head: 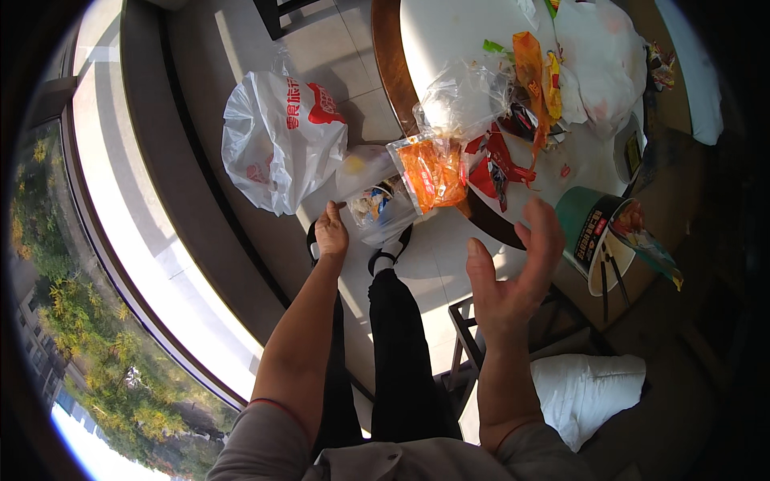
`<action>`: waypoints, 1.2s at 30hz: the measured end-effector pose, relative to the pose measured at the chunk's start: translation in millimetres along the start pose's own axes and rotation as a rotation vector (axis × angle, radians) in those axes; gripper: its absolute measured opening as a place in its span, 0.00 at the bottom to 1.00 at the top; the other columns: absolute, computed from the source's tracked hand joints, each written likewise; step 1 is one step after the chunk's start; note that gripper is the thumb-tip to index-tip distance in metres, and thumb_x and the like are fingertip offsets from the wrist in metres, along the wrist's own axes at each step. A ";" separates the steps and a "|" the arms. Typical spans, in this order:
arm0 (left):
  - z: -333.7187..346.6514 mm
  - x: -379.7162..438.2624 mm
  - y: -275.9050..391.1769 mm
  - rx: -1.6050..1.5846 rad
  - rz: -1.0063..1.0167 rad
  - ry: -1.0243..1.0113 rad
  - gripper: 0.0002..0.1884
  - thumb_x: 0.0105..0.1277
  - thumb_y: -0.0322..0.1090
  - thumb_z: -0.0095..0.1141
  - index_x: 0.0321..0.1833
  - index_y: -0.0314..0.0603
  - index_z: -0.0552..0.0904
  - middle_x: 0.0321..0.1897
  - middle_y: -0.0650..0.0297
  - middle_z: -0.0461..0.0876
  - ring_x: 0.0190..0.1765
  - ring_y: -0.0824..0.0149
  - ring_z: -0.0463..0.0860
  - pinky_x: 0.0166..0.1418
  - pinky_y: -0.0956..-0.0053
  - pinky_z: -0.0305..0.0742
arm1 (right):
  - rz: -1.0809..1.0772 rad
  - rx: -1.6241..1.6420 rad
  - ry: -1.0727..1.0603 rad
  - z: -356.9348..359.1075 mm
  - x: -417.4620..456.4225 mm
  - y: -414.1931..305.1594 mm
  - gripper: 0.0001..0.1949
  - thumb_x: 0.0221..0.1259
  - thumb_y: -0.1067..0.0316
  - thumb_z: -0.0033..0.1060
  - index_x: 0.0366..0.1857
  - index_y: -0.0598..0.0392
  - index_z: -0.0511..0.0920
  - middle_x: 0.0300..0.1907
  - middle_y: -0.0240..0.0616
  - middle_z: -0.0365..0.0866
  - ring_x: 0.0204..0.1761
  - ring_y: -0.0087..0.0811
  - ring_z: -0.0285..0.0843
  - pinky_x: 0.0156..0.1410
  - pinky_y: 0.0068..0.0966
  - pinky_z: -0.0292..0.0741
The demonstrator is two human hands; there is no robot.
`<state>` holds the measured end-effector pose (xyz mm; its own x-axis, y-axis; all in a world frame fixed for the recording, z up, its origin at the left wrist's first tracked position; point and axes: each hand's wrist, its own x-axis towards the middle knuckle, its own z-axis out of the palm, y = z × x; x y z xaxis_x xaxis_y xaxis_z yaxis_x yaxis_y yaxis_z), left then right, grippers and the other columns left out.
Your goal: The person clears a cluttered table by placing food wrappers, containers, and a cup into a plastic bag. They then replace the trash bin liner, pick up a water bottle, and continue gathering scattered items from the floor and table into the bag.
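Note:
My left hand (pixel 331 233) is low beside a translucent bag (pixel 388 223) lining a bin of litter (pixel 373 203). Its fingers are close together at the bag's left edge; whether they pinch the plastic is unclear. My right hand (pixel 516 270) is raised near the round table's rim, its fingers apart and nothing in it. An orange snack packet (pixel 434 174) in clear plastic overlaps the table's brown edge (pixel 394 66) and the bag's right side. Beyond it are a crumpled clear wrapper (pixel 463 99) and a torn red wrapper (pixel 496 165).
A stuffed white plastic bag (pixel 283 144) with red print stands on the floor to the left. A tilted green paper tub (pixel 592 234) holds black chopsticks and a packet. Another white bag (pixel 601 66) lies on the table. A dark stool (pixel 466 330) and white cloth (pixel 586 391) are at right.

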<state>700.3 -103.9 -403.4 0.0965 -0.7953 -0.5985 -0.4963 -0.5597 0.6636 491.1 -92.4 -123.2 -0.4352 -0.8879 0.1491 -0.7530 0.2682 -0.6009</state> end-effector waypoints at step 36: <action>-13.6 -6.5 30.1 -0.584 -0.084 -0.095 0.30 0.71 0.57 0.35 0.58 0.35 0.73 0.12 0.76 0.55 0.16 0.81 0.52 0.20 0.84 0.48 | 0.649 -0.050 -1.286 395.0 -115.3 223.6 0.17 0.58 0.62 0.53 0.51 0.53 0.74 0.51 0.47 0.75 0.54 0.40 0.73 0.55 0.33 0.73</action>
<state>696.4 -118.7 -373.4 0.0237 -0.7337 -0.6790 0.0684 -0.6765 0.7333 567.9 -77.7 -585.0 0.0168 -0.3141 -0.9492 -0.6266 0.7365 -0.2548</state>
